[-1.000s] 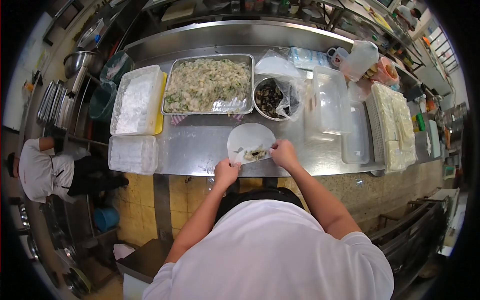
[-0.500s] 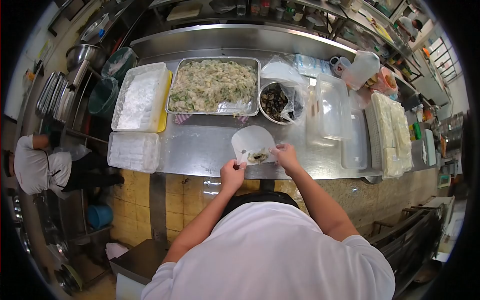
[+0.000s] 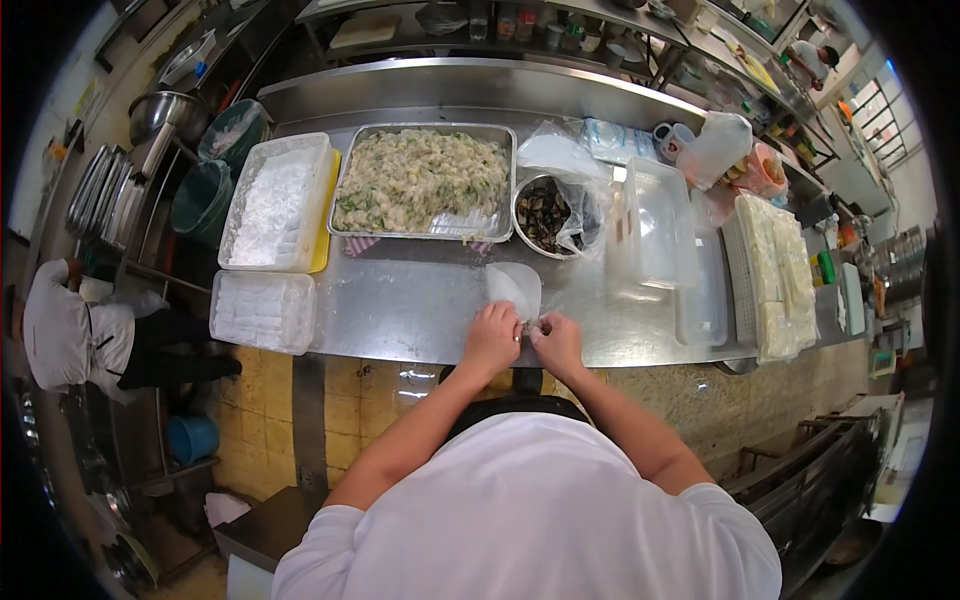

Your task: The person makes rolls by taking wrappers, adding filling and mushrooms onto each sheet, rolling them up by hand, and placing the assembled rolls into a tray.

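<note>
White wrapper [image 3: 514,288], heaped tray [image 3: 420,237], bowl [image 3: 524,238], perhaps mushrooms [image 3: 541,212]

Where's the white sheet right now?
In the head view, the white sheet is just right of centre, over the steel counter, its near end at the left hand and right hand, with the metal bowl beyond it.
</note>
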### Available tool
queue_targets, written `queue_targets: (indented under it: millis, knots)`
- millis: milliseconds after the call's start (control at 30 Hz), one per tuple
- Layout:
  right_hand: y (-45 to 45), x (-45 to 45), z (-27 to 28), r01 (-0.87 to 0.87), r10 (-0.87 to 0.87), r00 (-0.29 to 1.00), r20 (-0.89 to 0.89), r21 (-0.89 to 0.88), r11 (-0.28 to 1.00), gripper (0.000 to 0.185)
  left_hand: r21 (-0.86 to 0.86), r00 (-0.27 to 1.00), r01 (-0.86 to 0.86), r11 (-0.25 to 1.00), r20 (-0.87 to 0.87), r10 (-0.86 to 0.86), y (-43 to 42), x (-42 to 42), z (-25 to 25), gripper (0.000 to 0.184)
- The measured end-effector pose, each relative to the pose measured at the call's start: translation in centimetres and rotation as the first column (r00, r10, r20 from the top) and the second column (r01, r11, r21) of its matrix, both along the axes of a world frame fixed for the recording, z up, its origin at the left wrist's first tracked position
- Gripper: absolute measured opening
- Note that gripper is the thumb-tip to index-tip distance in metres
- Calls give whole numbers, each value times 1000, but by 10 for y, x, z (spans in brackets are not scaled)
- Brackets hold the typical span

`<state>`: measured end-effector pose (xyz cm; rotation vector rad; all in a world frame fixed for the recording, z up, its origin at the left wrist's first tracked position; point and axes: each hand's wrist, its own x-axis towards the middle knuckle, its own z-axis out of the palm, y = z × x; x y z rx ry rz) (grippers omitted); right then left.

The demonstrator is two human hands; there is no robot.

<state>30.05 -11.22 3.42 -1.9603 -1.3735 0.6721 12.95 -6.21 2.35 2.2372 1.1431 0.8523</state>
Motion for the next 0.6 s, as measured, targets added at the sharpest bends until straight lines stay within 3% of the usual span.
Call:
queue_targets:
  millis: [67, 200, 267, 400, 467, 600]
  knots:
    - [-1, 1, -3, -65, 60, 996, 71, 62, 996, 13, -102, 995, 69, 992, -70, -76, 2, 2, -9, 29]
    - [4, -1, 3, -262, 225, 963, 145, 326, 909, 20, -74, 990, 139, 987, 38, -137, 2, -10, -7, 34]
    - [12, -1, 7, -403, 345, 910, 232, 289, 868, 20, -80, 983, 146, 986, 122, -135, 1, -15, -8, 34]
    - [23, 5, 8, -596, 523, 783, 336, 163, 787, 24, -15, 995, 45, 999, 90, -43, -2, -20, 6, 32]
    - [25, 6, 6, -564, 507, 814, 285, 175, 807, 24, 4, 1000, 8, 1000, -19, -7, -1, -23, 11, 29]
    - [26, 0, 7, -483, 440, 874, 206, 274, 831, 23, -11, 994, 69, 998, 86, -68, 2, -24, -9, 24]
